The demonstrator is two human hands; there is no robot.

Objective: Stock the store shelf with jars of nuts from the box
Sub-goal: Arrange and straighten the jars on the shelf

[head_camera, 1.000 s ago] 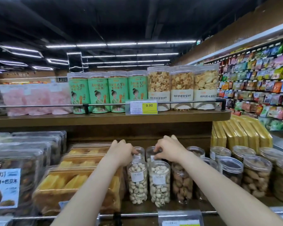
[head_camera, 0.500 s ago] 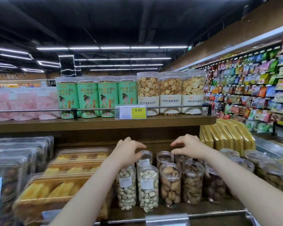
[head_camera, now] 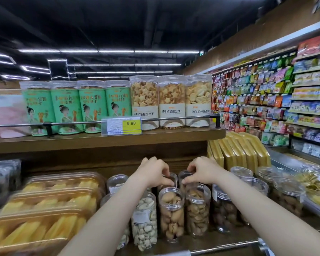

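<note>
Clear plastic jars of nuts stand in rows on the lower wooden shelf (head_camera: 220,242). The front row holds a jar of pale nuts (head_camera: 144,218) and two jars of brown nuts (head_camera: 171,213) (head_camera: 198,209). My left hand (head_camera: 153,172) pinches the lid rim of a back-row jar (head_camera: 172,176) just behind them. Beside it, my right hand (head_camera: 201,170) grips the lid of the neighbouring back-row jar (head_camera: 183,174). Both back jars are mostly hidden by my fingers and the front row. The box is out of view.
Trays of yellow dried fruit (head_camera: 50,206) fill the shelf to the left. More nut jars (head_camera: 255,183) and yellow packs (head_camera: 242,150) sit to the right. The upper shelf (head_camera: 100,139) close above carries green tins, biscuit jars and a 9.90 price tag (head_camera: 121,125).
Both hands left the pale-nut jars, opened, shifted right along the shelf, and now close on two back-row jars behind the brown nuts. The view also turned right.
</note>
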